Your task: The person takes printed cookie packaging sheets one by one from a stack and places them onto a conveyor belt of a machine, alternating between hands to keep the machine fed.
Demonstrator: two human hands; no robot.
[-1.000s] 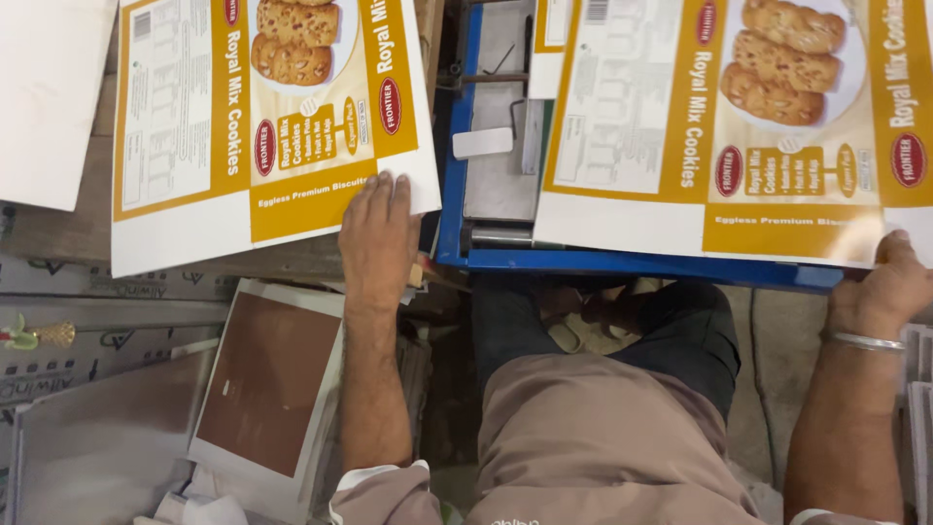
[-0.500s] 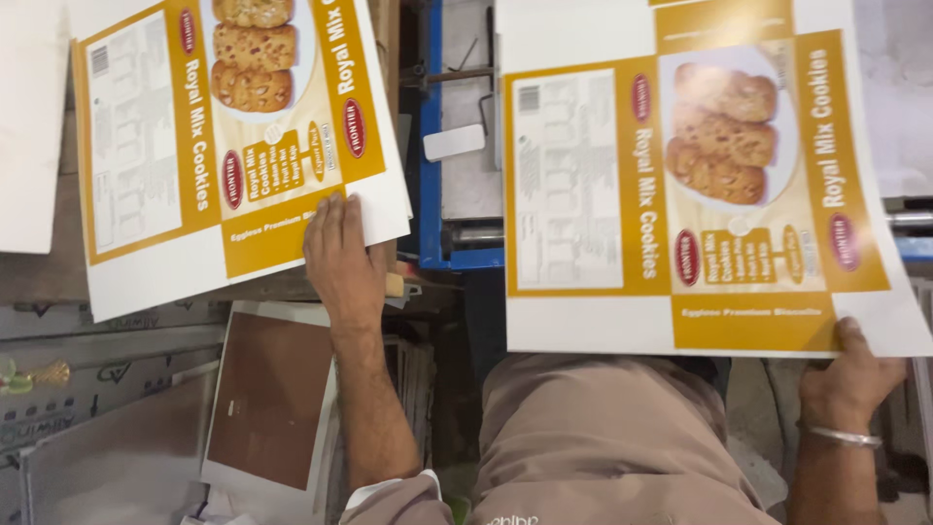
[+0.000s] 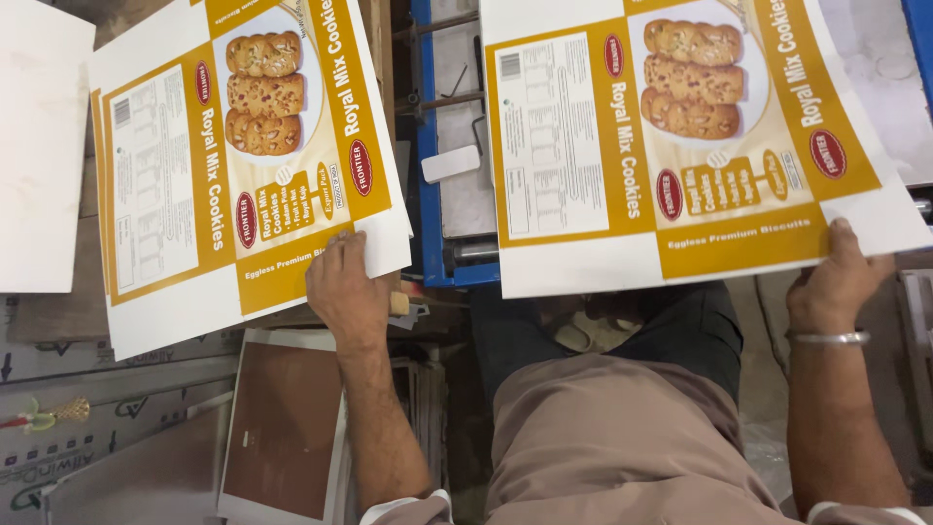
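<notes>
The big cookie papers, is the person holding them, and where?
Yes. The right hand grips the right printed sheet at its lower right corner. The left hand rests on the lower right edge of the left printed sheet.
</notes>
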